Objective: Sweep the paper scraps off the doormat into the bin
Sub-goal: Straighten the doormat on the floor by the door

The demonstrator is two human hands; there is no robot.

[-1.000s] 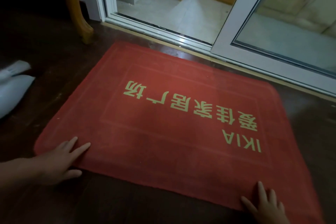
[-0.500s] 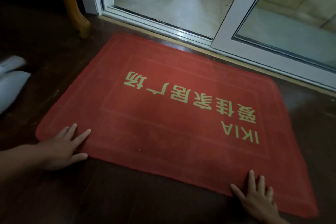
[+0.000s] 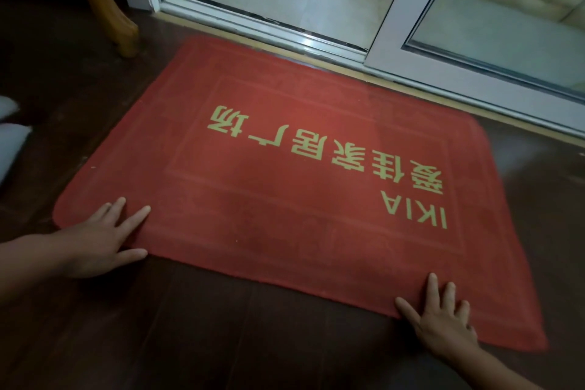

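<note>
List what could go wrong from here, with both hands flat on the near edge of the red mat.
1. The left hand and right hand only press the red rectangular doormat; lifting it may flick the tiny pale speck onto the dark wooden floor.
2. Pushing forward may bunch its far edge against the white sliding-door track.
3. No bin is in view, so swept bits may scatter.

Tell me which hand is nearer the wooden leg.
Left. The left hand rests on the mat's near-left corner, below the leg; the right hand rests on its near-right edge, much farther.
</note>
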